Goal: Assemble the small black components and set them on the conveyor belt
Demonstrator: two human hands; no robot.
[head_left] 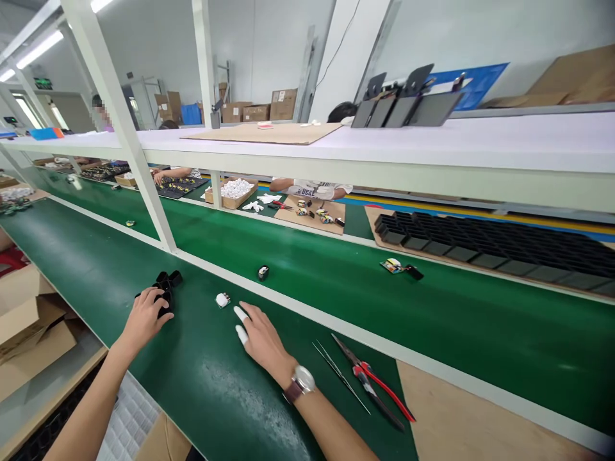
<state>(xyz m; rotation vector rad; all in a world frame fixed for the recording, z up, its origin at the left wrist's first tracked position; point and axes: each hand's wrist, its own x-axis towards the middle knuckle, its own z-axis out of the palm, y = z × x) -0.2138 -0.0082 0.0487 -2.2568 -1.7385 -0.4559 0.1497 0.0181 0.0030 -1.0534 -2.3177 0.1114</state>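
My left hand (150, 315) rests on a small cluster of black plastic parts (168, 282) on the green worktop (202, 358); its fingers are curved over them, and whether it grips one is hidden. My right hand (259, 334), with white covers on two fingertips, is spread low over the worktop and holds nothing. Between the hands lies a small part with a white dome (222, 299), nearer the right hand and touched by neither. Right of my right wrist are metal tweezers (341, 376) and long-nose pliers with red and black handles (372, 378).
Beyond a white rail, a green belt (312, 262) carries a black part (262, 273) and a circuit board (394, 266). Rows of black housings (480, 243) stand across it. A white post (139, 160) supports the shelf (384, 157). Cardboard (480, 410) lies right; other people sit opposite.
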